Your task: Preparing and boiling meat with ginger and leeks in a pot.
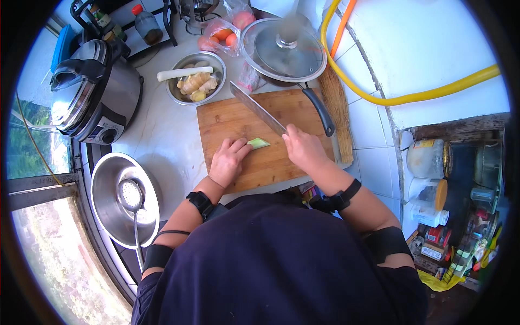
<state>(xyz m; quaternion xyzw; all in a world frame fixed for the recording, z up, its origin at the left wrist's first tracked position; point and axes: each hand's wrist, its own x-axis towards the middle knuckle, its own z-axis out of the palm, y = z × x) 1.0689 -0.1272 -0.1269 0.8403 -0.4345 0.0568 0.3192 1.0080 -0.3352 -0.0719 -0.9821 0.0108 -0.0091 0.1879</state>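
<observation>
On the wooden cutting board (227, 122) my left hand (228, 160) grips a short piece of green scallion or leek (258, 143). Its slanted cut end sticks out past my fingertips to the right. My right hand (304, 146) is closed around the grip of a cleaver (256, 106), the handle itself covered by my fingers. The broad blade angles away to the upper left, above the board and apart from the green piece. Beyond the board, a steel bowl (174, 92) holds ginger (196, 83), with a white stalk (185, 73) resting across it.
A lidded pan (280, 71) stands behind the board, its black handle (319, 111) reaching over the board's right side. A straw brush (339, 118) lies alongside. To the left are an electric pressure cooker (97, 93) and a steel basin (105, 203) with a skimmer (132, 197). Bagged tomatoes (222, 35) sit behind.
</observation>
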